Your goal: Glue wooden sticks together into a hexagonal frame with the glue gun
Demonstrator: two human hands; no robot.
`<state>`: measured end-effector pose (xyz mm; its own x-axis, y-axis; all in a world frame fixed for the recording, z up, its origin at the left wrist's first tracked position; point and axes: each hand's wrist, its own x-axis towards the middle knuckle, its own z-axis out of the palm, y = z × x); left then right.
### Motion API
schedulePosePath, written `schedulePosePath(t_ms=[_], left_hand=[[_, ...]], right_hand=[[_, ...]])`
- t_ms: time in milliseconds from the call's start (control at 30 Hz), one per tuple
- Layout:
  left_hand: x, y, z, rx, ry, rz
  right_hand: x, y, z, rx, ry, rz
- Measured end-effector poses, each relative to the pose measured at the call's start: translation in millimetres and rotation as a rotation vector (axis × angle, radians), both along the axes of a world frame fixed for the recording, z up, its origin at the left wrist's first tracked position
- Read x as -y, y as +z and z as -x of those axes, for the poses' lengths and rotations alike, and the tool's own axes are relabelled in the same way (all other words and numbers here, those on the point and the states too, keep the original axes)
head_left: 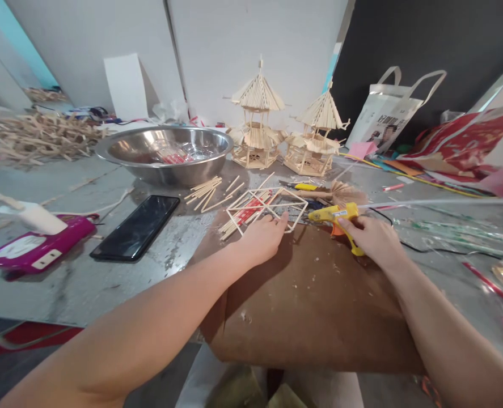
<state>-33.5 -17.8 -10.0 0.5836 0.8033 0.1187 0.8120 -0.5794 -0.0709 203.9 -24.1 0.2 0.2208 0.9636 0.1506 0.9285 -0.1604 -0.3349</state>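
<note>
My left hand (267, 237) is closed on a hexagonal frame of thin wooden sticks (294, 202), with crossing spokes inside it. My right hand (374, 239) grips a yellow glue gun (333, 213) whose nozzle points left at the frame's right corner. Beneath the frame lie loose sticks and a red-printed packet (251, 211). A brown sheet (302, 306) covers the table edge under both hands. More loose sticks (204, 190) lie just behind the frame on the left.
Two stick pagodas (257, 122) stand at the back beside a steel basin (166, 153) holding packets. A black phone (135, 228) and a purple power strip (42, 243) lie left. Yellow-handled pliers (304, 186) lie behind the frame. A white bag (383, 113) stands back right.
</note>
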Motion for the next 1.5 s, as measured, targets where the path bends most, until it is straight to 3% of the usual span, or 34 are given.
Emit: schedulePosePath(t_ms=[133, 233, 300, 467, 900, 1500], left_hand=[[0, -0.8, -3, -0.003, -0.031, 0.01], [2, -1.3, -6, -0.007, -0.029, 0.03], [3, -1.1, -9, -0.004, -0.044, 0.033], [6, -0.7, -12, 0.014, -0.087, 0.031], [5, -4.7, -13, 0.003, -0.149, 0.007], [7, -4.1, -14, -0.011, -0.166, 0.026]], right_hand=[[13, 1.2, 10, 0.271, 0.041, -0.303], [21, -4.5, 29, 0.307, 0.393, -0.535], [22, -8.6, 42, 0.343, 0.586, -0.596], [17, -15.0, 54, 0.409, 0.75, -0.554], [16, -16.8, 56, 0.453, 0.79, -0.574], [15, -20.0, 54, 0.261, 0.786, -0.465]])
